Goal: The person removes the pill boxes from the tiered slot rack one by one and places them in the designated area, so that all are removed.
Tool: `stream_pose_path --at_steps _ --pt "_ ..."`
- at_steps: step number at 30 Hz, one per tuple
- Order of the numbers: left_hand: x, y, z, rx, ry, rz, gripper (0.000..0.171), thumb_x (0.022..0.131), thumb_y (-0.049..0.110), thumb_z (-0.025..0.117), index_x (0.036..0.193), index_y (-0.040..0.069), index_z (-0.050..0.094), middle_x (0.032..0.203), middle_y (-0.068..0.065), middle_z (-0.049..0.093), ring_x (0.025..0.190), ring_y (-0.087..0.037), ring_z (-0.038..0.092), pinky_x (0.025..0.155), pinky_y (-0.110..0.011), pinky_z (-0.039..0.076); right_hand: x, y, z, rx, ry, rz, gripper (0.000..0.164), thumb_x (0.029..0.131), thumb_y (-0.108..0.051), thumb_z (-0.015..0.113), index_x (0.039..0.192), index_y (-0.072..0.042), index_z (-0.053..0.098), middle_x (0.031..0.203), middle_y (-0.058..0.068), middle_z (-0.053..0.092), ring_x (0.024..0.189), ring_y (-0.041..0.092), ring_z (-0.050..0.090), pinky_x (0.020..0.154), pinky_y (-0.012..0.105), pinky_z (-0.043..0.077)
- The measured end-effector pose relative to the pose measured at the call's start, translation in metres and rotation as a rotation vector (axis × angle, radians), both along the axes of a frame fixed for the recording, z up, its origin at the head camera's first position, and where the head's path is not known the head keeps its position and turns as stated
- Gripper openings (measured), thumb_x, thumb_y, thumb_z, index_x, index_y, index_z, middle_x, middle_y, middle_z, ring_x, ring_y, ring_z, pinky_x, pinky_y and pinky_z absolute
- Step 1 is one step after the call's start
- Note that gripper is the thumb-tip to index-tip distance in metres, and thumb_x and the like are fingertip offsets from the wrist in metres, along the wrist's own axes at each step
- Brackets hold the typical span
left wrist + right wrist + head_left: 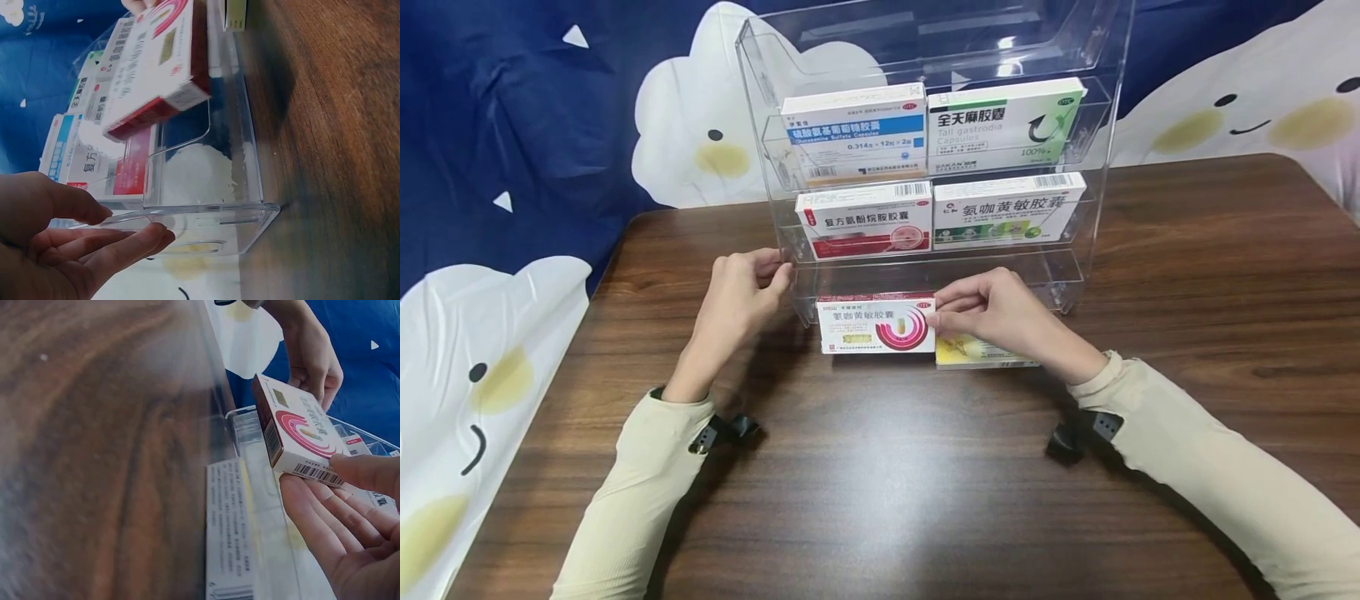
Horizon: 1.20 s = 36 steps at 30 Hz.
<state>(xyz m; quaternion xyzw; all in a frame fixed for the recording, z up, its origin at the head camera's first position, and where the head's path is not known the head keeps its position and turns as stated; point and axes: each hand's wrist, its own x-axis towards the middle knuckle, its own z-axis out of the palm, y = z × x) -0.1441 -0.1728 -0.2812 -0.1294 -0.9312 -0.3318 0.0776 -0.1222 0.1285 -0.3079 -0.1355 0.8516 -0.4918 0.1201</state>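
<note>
My right hand [1000,321] pinches the right end of a white and dark red medicine box [865,329] with a pink ring printed on it. In the right wrist view the medicine box [300,431] is tilted, thumb on its face and fingers beneath. It is held up in front of the bottom tier of a clear acrylic display rack [940,271]. My left hand [733,304] grips the rack's left side panel; in the left wrist view, thumb and fingers lie on either side of the panel [206,215].
Two medicine boxes, one blue and white [857,137] and one green and white [1003,129], stand on an upper tier. Below are a red and white box [865,223] and another white box [1007,212]. A yellow box [977,354] sits low at right, partly behind my right hand.
</note>
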Motion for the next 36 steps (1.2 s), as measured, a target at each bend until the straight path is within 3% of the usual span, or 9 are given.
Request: stream_pose_path --at_steps 10,19,21,22,26,28,31,33,36 --pt "0.0 0.0 -0.001 0.01 -0.006 -0.006 0.026 0.092 0.004 0.055 0.11 -0.009 0.068 0.097 -0.021 0.071 0.093 -0.026 0.068 0.078 -0.04 0.052 0.005 -0.007 -0.007 -0.181 -0.287 0.028 0.025 0.085 -0.005 0.071 0.103 0.011 0.066 0.085 0.017 0.073 0.071 0.026 0.071 0.067 0.035 0.057" --pt "0.0 0.0 -0.001 0.016 -0.02 0.0 0.027 0.092 0.005 0.054 0.111 -0.01 0.067 0.098 -0.022 0.07 0.096 -0.028 0.068 0.08 -0.041 0.053 0.006 -0.009 -0.007 -0.17 -0.369 0.061 0.029 0.089 -0.008 0.068 0.107 0.014 0.062 0.081 0.019 0.071 0.067 0.024 0.071 0.067 0.035 0.057" --pt "0.0 0.001 0.0 0.013 -0.018 0.001 0.027 0.092 0.005 0.054 0.111 -0.011 0.066 0.097 -0.022 0.07 0.096 -0.028 0.068 0.08 -0.041 0.053 0.008 -0.01 -0.004 -0.083 -0.28 0.076 0.026 0.089 -0.01 0.067 0.104 0.011 0.065 0.073 0.015 0.071 0.06 0.021 0.069 0.061 0.034 0.057" --pt "0.0 0.001 0.0 0.01 -0.016 0.001 0.027 0.092 0.005 0.054 0.11 -0.011 0.066 0.097 -0.022 0.07 0.096 -0.028 0.068 0.081 -0.041 0.053 0.009 -0.01 -0.002 -0.014 -0.182 0.087 0.023 0.089 -0.012 0.068 0.101 0.009 0.067 0.068 0.011 0.069 0.055 0.018 0.067 0.057 0.032 0.056" --pt "0.0 0.001 0.0 0.006 -0.012 0.005 0.027 0.092 0.005 0.054 0.11 -0.011 0.066 0.098 -0.022 0.07 0.096 -0.028 0.068 0.081 -0.041 0.052 0.022 -0.021 0.006 0.334 0.321 0.11 0.014 0.086 -0.013 0.071 0.089 0.001 0.071 0.055 0.0 0.06 0.043 0.009 0.052 0.044 0.025 0.046" --pt "0.0 0.001 -0.001 0.007 -0.009 0.006 0.027 0.091 0.005 0.055 0.111 -0.01 0.066 0.098 -0.022 0.07 0.096 -0.028 0.068 0.081 -0.041 0.053 0.031 -0.031 0.007 0.453 0.525 0.157 0.013 0.082 -0.012 0.074 0.087 0.0 0.07 0.06 0.001 0.061 0.047 0.01 0.051 0.046 0.024 0.045" --pt "0.0 0.001 -0.001 0.011 -0.002 0.005 0.028 0.091 0.005 0.056 0.111 -0.01 0.066 0.098 -0.022 0.07 0.096 -0.028 0.068 0.081 -0.041 0.053 0.043 -0.047 0.004 0.513 0.659 0.327 0.016 0.078 -0.008 0.076 0.089 -0.001 0.068 0.072 0.004 0.062 0.06 0.015 0.057 0.055 0.028 0.051" --pt "0.0 0.001 0.0 0.011 0.002 0.005 0.028 0.091 0.006 0.056 0.111 -0.01 0.066 0.098 -0.022 0.07 0.095 -0.028 0.068 0.08 -0.041 0.053 0.048 -0.056 0.0 0.572 0.717 0.437 0.019 0.077 -0.007 0.076 0.094 -0.002 0.067 0.085 0.008 0.064 0.076 0.021 0.062 0.068 0.033 0.054" --pt "0.0 0.001 0.0 0.01 0.0 0.001 0.028 0.091 0.006 0.056 0.111 -0.011 0.066 0.098 -0.022 0.07 0.095 -0.028 0.068 0.08 -0.041 0.053 0.051 -0.065 -0.006 0.689 0.758 0.524 0.026 0.079 -0.001 0.071 0.105 -0.001 0.066 0.104 0.014 0.066 0.098 0.03 0.062 0.086 0.039 0.051"
